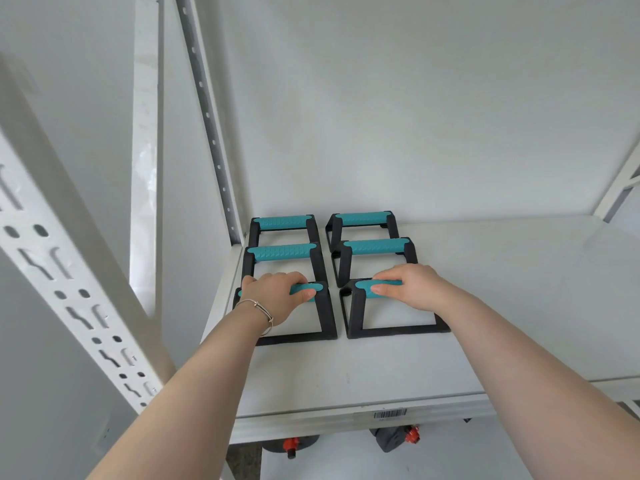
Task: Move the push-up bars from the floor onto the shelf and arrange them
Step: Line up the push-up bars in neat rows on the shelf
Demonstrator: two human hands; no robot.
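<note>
Several push-up bars with black frames and teal grips stand in two columns on the white shelf (pixel 485 306), near its left back corner. My left hand (pixel 273 296) is closed around the teal grip of the front left bar (pixel 329 327). My right hand (pixel 412 289) is closed around the grip of the front right bar (pixel 356 306). Both front bars rest flat on the shelf. Behind them stand the middle left bar (pixel 281 252), the middle right bar (pixel 375 245), the back left bar (pixel 282 222) and the back right bar (pixel 362 218).
A perforated white upright (pixel 79 296) rises at the left, and another slotted post (pixel 207 116) stands at the back corner. The wall (pixel 415 98) lies just behind the bars. Dark items with orange parts (pixel 394 438) sit on the level below the shelf edge.
</note>
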